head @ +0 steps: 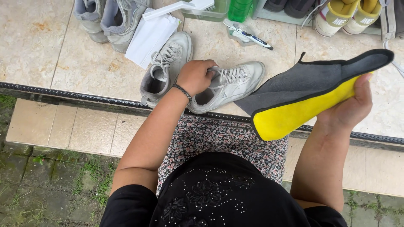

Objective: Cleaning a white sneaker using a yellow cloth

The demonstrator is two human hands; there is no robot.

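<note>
White sneaker [229,84] lies on its side on the tiled floor [42,38], toe pointing right, just above the dark metal strip [84,98] that edges the step. The left hand [195,75] is closed over its collar and tongue, fingers tucked in by the laces (a dark beaded bracelet [182,91] sits at that wrist). A second white sneaker [166,67] rests just beside it on the left, touching or nearly touching it, toe pointing up and away.

The right hand [349,107] is raised at the right, gripping one end of a folded cleaning cloth [307,94], grey on its upper face and bright yellow on the lower, with a black hem; the cloth hangs in the air, clear of the shoe.

Farther back lie a white folded cloth [150,35], a pair of grey sneakers [109,19], a white brush [181,8], a green container [242,8], a small white tube [252,38] and yellowish sneakers [345,17].
</note>
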